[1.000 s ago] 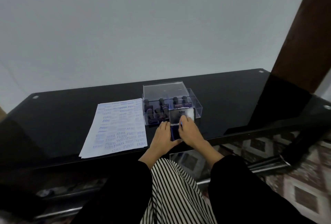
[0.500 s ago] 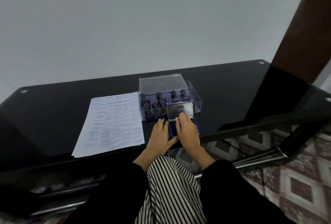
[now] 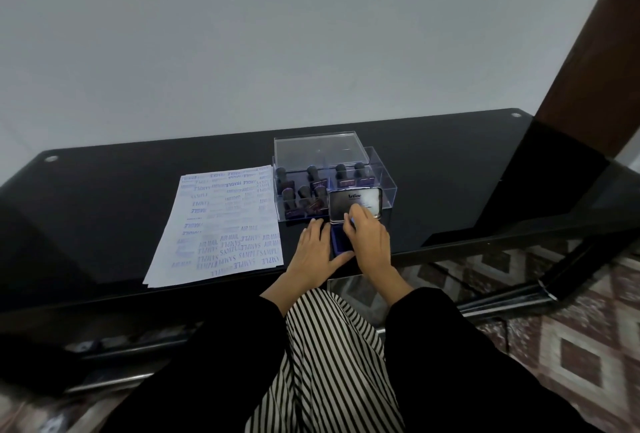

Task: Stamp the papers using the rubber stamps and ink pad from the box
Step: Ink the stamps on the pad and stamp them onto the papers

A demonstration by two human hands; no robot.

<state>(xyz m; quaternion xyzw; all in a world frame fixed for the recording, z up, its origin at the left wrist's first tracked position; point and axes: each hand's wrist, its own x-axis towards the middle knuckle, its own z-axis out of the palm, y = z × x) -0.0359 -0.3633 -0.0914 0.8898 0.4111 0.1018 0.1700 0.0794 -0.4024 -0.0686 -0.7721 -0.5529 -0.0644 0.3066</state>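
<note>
A blue ink pad [image 3: 337, 242] lies on the black glass table [image 3: 104, 211], its silver lid [image 3: 356, 200] standing upright. My left hand [image 3: 313, 254] rests flat against the pad's left side, with the thumb along its front edge. My right hand [image 3: 369, 242] hovers over the pad and covers most of it, fingertips touching the lower face of the lid. Behind stands a clear plastic box [image 3: 384, 187] holding several dark-handled rubber stamps [image 3: 313, 178]. A stack of papers [image 3: 221, 225] covered in blue stamp marks lies to the left.
The box's clear lid [image 3: 318, 150] leans at the back of the box. The table's front edge runs just below my hands, with a patterned tile floor [image 3: 571, 346] beyond it to the right. A brown wooden post [image 3: 595, 52] rises at the right.
The ink pad's lid has swung from nearly closed to upright under my right hand. My left hand has stayed beside the pad. The camera view has shifted slightly.
</note>
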